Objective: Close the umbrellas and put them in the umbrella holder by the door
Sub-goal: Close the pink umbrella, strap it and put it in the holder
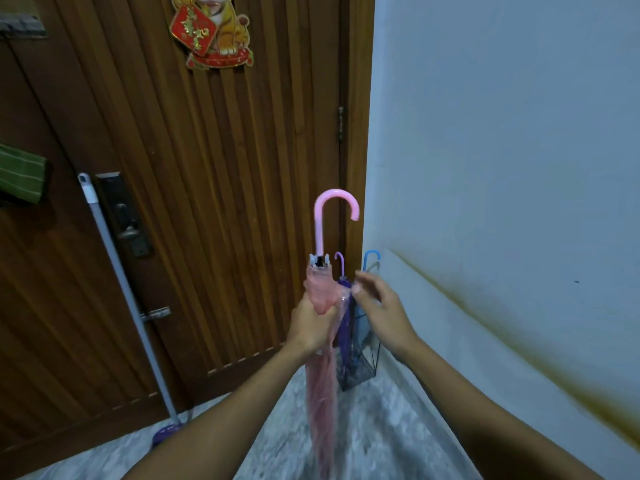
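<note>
A closed pink umbrella [320,393] with a pink hook handle stands upright in front of me, handle up and tip down. My left hand [310,325] grips its folded canopy just below the handle. My right hand [375,308] hovers just right of the canopy with loosely curled, blurred fingers; whether it pinches a strap I cannot tell. Behind them, a dark wire umbrella holder [362,370] stands in the corner by the door. It holds a purple umbrella [343,299] and a blue-handled umbrella [370,259].
The brown slatted wooden door [207,202] fills the left and centre, with a lock plate and a red-and-gold tiger decoration [213,29]. A mop [121,282] leans against the door on the left. A white wall [502,168] runs along the right. The floor is speckled grey.
</note>
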